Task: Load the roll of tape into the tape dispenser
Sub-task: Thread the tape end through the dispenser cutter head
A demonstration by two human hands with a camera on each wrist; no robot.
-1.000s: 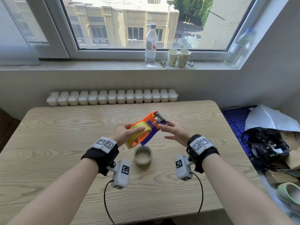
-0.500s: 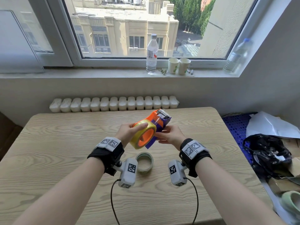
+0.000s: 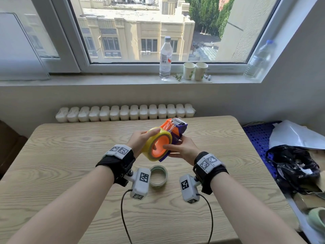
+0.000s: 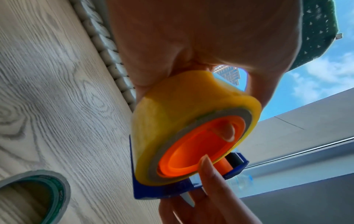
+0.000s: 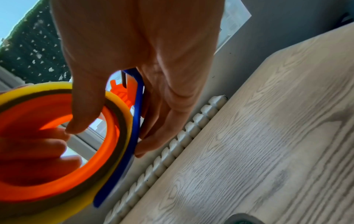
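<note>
Tape roll (image 3: 150, 144) seated on dispenser (image 3: 175, 132), held above table (image 3: 70, 155).
My left hand (image 3: 139, 140) grips roll's outer edge; right hand (image 3: 182, 151) pinches dispenser's blue edge, thumb at the orange hub.

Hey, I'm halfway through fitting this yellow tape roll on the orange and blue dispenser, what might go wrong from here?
1. The yellow tape roll sits on the orange hub of the orange and blue tape dispenser, all held in the air above the wooden table; a slip could drop it.
2. Your right hand has its thumb inside the hub, where it may get pinched.
3. The loose clear tape end near the cutter could stick to itself.
</note>
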